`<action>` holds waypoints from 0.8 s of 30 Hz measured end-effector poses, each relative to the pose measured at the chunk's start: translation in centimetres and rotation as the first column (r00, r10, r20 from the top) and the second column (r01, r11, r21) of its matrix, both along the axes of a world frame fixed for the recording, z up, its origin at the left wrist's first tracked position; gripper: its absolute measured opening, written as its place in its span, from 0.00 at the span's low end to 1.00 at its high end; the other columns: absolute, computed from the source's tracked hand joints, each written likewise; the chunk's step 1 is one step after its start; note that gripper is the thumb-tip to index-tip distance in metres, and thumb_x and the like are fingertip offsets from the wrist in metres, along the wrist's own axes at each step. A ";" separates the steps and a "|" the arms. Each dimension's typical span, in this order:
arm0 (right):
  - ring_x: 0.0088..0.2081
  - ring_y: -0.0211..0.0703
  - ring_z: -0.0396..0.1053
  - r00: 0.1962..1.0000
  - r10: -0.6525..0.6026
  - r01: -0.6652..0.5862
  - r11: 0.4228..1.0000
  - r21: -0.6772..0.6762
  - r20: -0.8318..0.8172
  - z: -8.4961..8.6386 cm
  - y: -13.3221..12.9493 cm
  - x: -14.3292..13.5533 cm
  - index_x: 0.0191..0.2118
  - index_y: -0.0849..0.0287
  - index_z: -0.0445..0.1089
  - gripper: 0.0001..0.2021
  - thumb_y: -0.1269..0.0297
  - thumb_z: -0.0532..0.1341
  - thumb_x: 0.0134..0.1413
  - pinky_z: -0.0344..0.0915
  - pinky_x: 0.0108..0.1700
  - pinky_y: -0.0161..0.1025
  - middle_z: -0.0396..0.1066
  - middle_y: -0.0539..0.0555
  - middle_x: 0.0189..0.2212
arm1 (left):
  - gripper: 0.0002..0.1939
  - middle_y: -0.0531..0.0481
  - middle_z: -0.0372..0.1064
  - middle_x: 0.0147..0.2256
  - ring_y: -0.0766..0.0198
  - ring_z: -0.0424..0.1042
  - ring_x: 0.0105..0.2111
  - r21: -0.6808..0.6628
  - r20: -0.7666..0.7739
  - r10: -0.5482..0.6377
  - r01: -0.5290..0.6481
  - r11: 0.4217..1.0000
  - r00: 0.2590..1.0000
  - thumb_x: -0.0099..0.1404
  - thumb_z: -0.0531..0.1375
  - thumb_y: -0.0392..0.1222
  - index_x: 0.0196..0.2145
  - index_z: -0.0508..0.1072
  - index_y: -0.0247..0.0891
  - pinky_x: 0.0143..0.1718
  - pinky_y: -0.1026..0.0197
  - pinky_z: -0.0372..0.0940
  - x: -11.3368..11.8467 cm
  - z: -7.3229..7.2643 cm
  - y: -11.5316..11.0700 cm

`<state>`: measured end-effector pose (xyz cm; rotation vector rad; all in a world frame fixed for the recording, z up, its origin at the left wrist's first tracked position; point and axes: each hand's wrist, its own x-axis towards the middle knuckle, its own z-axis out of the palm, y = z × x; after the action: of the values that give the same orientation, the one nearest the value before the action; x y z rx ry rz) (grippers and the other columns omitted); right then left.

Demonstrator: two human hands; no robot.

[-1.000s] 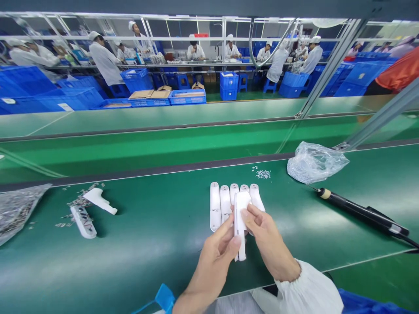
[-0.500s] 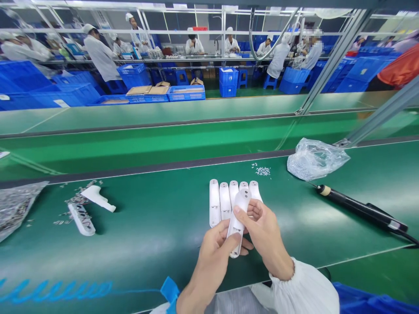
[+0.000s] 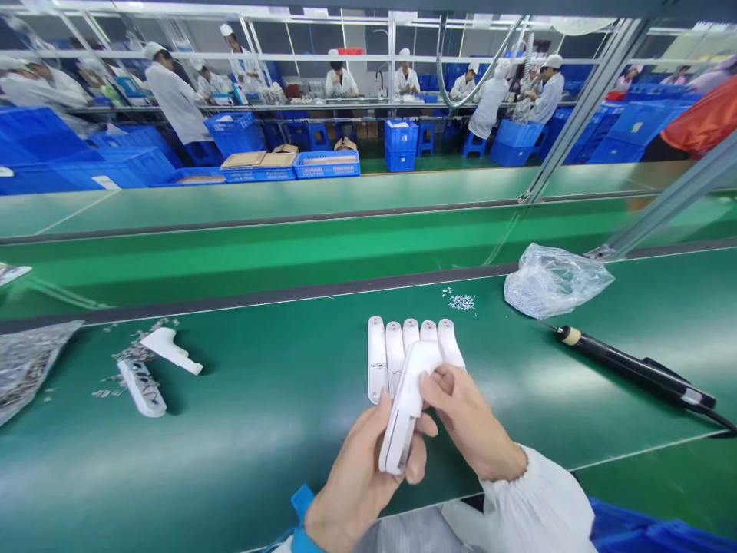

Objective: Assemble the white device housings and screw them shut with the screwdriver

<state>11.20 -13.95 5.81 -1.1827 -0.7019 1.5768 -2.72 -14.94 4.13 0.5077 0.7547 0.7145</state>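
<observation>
A white plastic housing (image 3: 410, 395) is held in front of me, tilted, with its side and a long seam showing. My left hand (image 3: 365, 461) is closed around its lower end. The fingers of my right hand (image 3: 469, 418) pinch its upper part. Just behind it, several similar white housings (image 3: 377, 361) lie side by side on the green work surface, partly hidden by the held one. Small screws (image 3: 461, 302) lie in a pile beyond them.
At right are a clear plastic bag (image 3: 556, 280) and a black electric screwdriver (image 3: 633, 367). At left lie an opened housing (image 3: 142, 389), a white shell piece (image 3: 171, 349), small metal parts and another bag (image 3: 34, 365). People work behind the conveyor (image 3: 276, 203).
The held housing has been turned from its face with two holes to its side. My left hand has shifted slightly down and left with it.
</observation>
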 end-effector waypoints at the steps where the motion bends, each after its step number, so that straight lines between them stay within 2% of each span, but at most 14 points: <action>1: 0.29 0.37 0.69 0.997 0.041 -0.041 0.999 0.006 -0.067 0.0 -0.1 0.0 0.46 0.60 0.75 0.25 0.44 0.68 0.51 0.68 0.37 0.38 0.76 0.56 0.35 | 0.26 0.49 0.68 0.22 0.69 0.63 0.17 0.009 -0.007 -0.028 0.028 1.000 1.000 0.69 0.55 0.61 0.35 0.75 0.32 0.22 0.65 0.59 0.0 0.0 0.1; 2: 0.28 0.37 0.69 0.991 0.053 -0.055 0.998 -0.008 -0.120 0.0 -0.2 -0.1 0.49 0.59 0.75 0.26 0.43 0.67 0.52 0.69 0.37 0.39 0.76 0.55 0.37 | 0.24 0.50 0.67 0.21 0.69 0.61 0.16 0.050 -0.062 -0.048 0.051 0.997 0.997 0.68 0.56 0.60 0.34 0.74 0.34 0.20 0.65 0.57 0.1 0.1 0.3; 4: 0.32 0.41 0.72 0.979 -0.013 0.003 0.999 -0.053 -0.205 -0.1 -0.3 -0.4 0.54 0.57 0.73 0.29 0.41 0.63 0.56 0.71 0.38 0.41 0.76 0.57 0.40 | 0.18 0.51 0.70 0.24 0.68 0.64 0.19 0.221 -0.305 -0.002 0.072 0.973 0.952 0.66 0.62 0.56 0.37 0.73 0.37 0.22 0.65 0.58 0.2 0.1 0.6; 7: 0.47 0.51 0.73 0.939 -0.162 0.137 0.985 -0.102 -0.305 -0.3 -0.2 -0.7 0.54 0.59 0.73 0.28 0.42 0.62 0.57 0.71 0.49 0.47 0.75 0.60 0.47 | 0.18 0.48 0.77 0.36 0.60 0.73 0.29 0.503 -0.642 0.217 0.191 0.843 0.735 0.68 0.61 0.51 0.52 0.71 0.43 0.31 0.61 0.64 0.3 0.1 0.5; 8: 0.51 0.52 0.72 0.924 -0.189 0.160 0.981 -0.114 -0.332 -0.4 -0.1 -0.7 0.53 0.59 0.73 0.28 0.42 0.62 0.57 0.69 0.53 0.48 0.75 0.60 0.49 | 0.21 0.46 0.78 0.42 0.56 0.76 0.34 0.554 -0.687 0.268 0.250 0.794 0.675 0.70 0.58 0.51 0.58 0.69 0.46 0.34 0.59 0.66 0.2 0.1 0.2; 10: 0.52 0.52 0.71 0.907 -0.199 0.161 0.978 -0.130 -0.372 -0.6 -0.1 -0.8 0.53 0.57 0.73 0.27 0.42 0.62 0.58 0.67 0.56 0.49 0.74 0.58 0.50 | 0.25 0.43 0.75 0.52 0.51 0.77 0.41 0.603 -0.726 0.323 0.335 0.724 0.607 0.73 0.53 0.50 0.65 0.62 0.48 0.39 0.55 0.68 0.2 -0.2 -0.6; 12: 0.49 0.50 0.72 0.897 -0.188 0.142 0.980 -0.142 -0.400 -0.7 0.0 -1.0 0.52 0.56 0.74 0.26 0.41 0.61 0.57 0.68 0.54 0.49 0.75 0.57 0.47 | 0.26 0.40 0.74 0.54 0.49 0.79 0.41 0.622 -0.739 0.364 0.367 0.692 0.567 0.74 0.52 0.49 0.66 0.61 0.46 0.38 0.54 0.68 0.3 -0.6 -1.3; 14: 0.44 0.49 0.73 0.896 -0.184 0.130 0.979 -0.157 -0.403 -0.9 -0.1 -1.2 0.50 0.57 0.75 0.26 0.40 0.62 0.57 0.70 0.51 0.47 0.75 0.56 0.42 | 0.25 0.38 0.77 0.50 0.50 0.79 0.37 0.640 -0.728 0.410 0.330 0.694 0.550 0.73 0.54 0.50 0.64 0.65 0.44 0.36 0.55 0.68 0.5 -0.8 -1.7; 16: 0.42 0.48 0.72 0.913 -0.184 0.124 0.976 -0.181 -0.364 -1.0 -0.2 -1.3 0.47 0.59 0.76 0.26 0.40 0.62 0.56 0.70 0.49 0.46 0.75 0.57 0.40 | 0.22 0.40 0.80 0.42 0.53 0.78 0.30 0.622 -0.708 0.406 0.237 0.746 0.579 0.71 0.56 0.53 0.57 0.73 0.42 0.31 0.58 0.68 0.5 -0.7 -1.6; 17: 0.42 0.48 0.72 0.927 -0.178 0.121 0.975 -0.187 -0.329 -1.0 -0.3 -1.2 0.46 0.60 0.77 0.26 0.41 0.62 0.57 0.69 0.48 0.45 0.75 0.57 0.40 | 0.21 0.41 0.80 0.35 0.57 0.75 0.24 0.571 -0.701 0.357 0.186 0.800 0.617 0.70 0.56 0.56 0.51 0.76 0.41 0.26 0.60 0.66 0.5 -0.6 -1.3; 19: 0.39 0.45 0.70 0.951 -0.146 0.098 0.978 -0.182 -0.271 -0.9 -0.5 -1.0 0.45 0.61 0.77 0.25 0.42 0.63 0.57 0.69 0.46 0.43 0.74 0.59 0.43 | 0.26 0.47 0.72 0.21 0.64 0.64 0.13 0.339 -0.646 0.143 0.113 0.934 0.750 0.69 0.52 0.64 0.38 0.77 0.39 0.14 0.64 0.55 0.2 -0.3 -0.7; 20: 0.36 0.43 0.69 0.957 -0.124 0.081 0.982 -0.172 -0.261 -0.9 -0.6 -0.9 0.46 0.60 0.76 0.25 0.43 0.63 0.57 0.69 0.45 0.42 0.74 0.59 0.45 | 0.29 0.50 0.67 0.17 0.67 0.57 0.10 0.186 -0.563 0.017 0.107 0.977 0.826 0.69 0.50 0.67 0.34 0.75 0.39 0.11 0.65 0.49 0.0 -0.2 -0.4; 22: 0.31 0.38 0.65 0.964 -0.082 0.049 0.990 -0.134 -0.252 -0.9 -0.9 -0.7 0.50 0.57 0.74 0.24 0.44 0.64 0.57 0.67 0.42 0.41 0.74 0.57 0.47 | 0.31 0.54 0.63 0.15 0.70 0.50 0.09 -0.041 -0.322 -0.136 0.129 0.991 0.937 0.68 0.48 0.70 0.35 0.72 0.38 0.08 0.68 0.43 -0.4 -0.1 0.1; 24: 0.31 0.37 0.63 0.977 -0.061 0.045 0.995 -0.085 -0.203 -0.9 -1.1 -0.7 0.51 0.57 0.73 0.24 0.44 0.64 0.57 0.66 0.39 0.39 0.74 0.56 0.45 | 0.27 0.55 0.64 0.17 0.72 0.50 0.10 -0.095 -0.146 -0.145 0.132 0.987 0.979 0.67 0.54 0.67 0.37 0.70 0.38 0.09 0.70 0.45 -0.7 -0.3 0.2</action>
<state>10.54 -15.07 4.86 -1.0678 -0.4723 1.6670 -3.38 -14.75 3.79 0.5363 0.8803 0.5159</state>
